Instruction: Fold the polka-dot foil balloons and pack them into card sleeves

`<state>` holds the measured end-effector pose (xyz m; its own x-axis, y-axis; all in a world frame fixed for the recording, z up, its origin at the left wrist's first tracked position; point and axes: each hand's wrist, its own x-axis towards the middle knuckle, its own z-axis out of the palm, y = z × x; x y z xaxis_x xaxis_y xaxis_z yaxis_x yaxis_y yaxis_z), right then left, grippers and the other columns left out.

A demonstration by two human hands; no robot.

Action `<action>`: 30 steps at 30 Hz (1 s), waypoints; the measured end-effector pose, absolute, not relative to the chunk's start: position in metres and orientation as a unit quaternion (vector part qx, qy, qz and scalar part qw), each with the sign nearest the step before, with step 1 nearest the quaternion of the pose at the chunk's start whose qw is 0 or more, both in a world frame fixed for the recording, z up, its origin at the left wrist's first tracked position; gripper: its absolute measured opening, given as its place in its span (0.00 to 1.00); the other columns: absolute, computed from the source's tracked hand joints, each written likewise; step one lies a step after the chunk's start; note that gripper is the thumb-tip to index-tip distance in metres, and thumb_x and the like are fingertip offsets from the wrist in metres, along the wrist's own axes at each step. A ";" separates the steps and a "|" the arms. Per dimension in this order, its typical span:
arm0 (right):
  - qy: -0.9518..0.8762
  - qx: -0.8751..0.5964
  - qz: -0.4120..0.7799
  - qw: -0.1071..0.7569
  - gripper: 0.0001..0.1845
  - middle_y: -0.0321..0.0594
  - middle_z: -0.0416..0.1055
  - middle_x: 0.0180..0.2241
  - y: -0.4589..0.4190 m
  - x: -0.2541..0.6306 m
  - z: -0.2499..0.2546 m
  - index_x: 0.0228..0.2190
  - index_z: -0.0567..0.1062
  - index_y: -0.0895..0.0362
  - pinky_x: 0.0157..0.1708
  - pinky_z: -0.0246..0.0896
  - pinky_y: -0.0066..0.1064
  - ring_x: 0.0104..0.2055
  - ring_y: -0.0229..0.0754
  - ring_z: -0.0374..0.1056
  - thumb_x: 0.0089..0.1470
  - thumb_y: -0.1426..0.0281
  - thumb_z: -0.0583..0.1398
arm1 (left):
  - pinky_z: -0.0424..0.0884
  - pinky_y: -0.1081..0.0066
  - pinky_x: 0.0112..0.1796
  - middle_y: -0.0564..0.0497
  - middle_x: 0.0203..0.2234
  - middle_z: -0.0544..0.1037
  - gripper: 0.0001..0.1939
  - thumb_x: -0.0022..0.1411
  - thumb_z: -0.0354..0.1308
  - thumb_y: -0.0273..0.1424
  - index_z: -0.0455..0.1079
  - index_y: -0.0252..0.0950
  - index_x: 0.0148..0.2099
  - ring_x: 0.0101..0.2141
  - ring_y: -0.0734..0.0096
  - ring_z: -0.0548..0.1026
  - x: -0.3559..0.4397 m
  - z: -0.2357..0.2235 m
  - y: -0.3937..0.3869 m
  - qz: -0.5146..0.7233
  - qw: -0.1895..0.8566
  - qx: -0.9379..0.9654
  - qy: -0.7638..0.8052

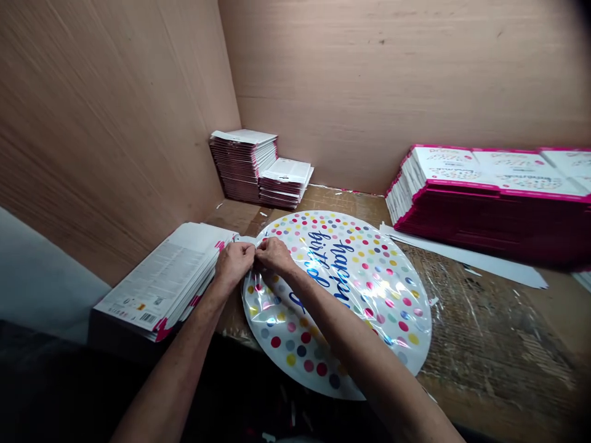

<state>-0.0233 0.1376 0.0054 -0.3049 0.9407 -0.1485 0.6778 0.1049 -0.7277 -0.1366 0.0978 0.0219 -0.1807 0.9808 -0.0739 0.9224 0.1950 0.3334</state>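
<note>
foil balloon, just one, round and polka-dotted, lies flat on the scuffed table; the left hand and right hand each pinch its narrow neck, with at least four stacks of printed packets nearby.

Left hand and right hand side by side, both apparently pinching.

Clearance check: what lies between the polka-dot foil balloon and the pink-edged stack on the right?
Head view: a long white strip lies on the scuffed work surface between the foil balloon and the pink-edged stack.
</note>
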 end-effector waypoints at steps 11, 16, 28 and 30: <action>-0.552 -0.579 0.477 0.365 0.08 0.35 0.71 0.21 0.127 0.061 0.013 0.26 0.72 0.58 0.21 0.58 0.20 0.23 0.34 0.69 0.50 0.67 0.56 | 0.70 0.53 0.41 0.36 0.40 0.81 0.25 0.69 0.40 0.40 0.64 0.41 0.63 0.42 0.45 0.78 -0.141 0.009 0.085 -0.049 0.056 0.647 0.758; -0.505 -0.645 0.426 0.384 0.09 0.33 0.64 0.18 0.114 0.163 0.012 0.21 0.65 0.56 0.18 0.56 0.23 0.19 0.33 0.60 0.47 0.65 0.57 | 0.70 0.55 0.41 0.36 0.41 0.80 0.20 0.67 0.45 0.35 0.72 0.36 0.54 0.43 0.45 0.78 -0.129 0.040 0.076 -0.091 0.020 0.671 0.736; -0.768 -0.589 -0.044 0.247 0.19 0.53 0.68 0.55 0.067 0.235 0.000 0.53 0.71 0.60 0.55 0.59 0.42 0.55 0.52 0.64 0.63 0.66 0.53 | 0.62 0.69 0.31 0.51 0.22 0.76 0.26 0.66 0.41 0.50 0.71 0.39 0.30 0.27 0.65 0.74 -0.040 0.040 -0.023 0.027 0.276 0.691 0.668; -0.816 -0.550 -0.015 0.178 0.17 0.50 0.70 0.53 0.070 0.232 -0.009 0.49 0.74 0.58 0.54 0.60 0.41 0.54 0.51 0.65 0.64 0.66 0.53 | 0.60 0.69 0.29 0.51 0.20 0.73 0.26 0.64 0.44 0.51 0.67 0.38 0.25 0.25 0.66 0.71 -0.033 0.034 -0.022 0.024 0.290 0.669 0.684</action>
<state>0.2319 0.0702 -0.0093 -0.3312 0.8922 0.3070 0.9028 0.3942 -0.1718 -0.0329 -0.0221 0.0340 0.0628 0.9290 -0.3647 0.9009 0.1045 0.4212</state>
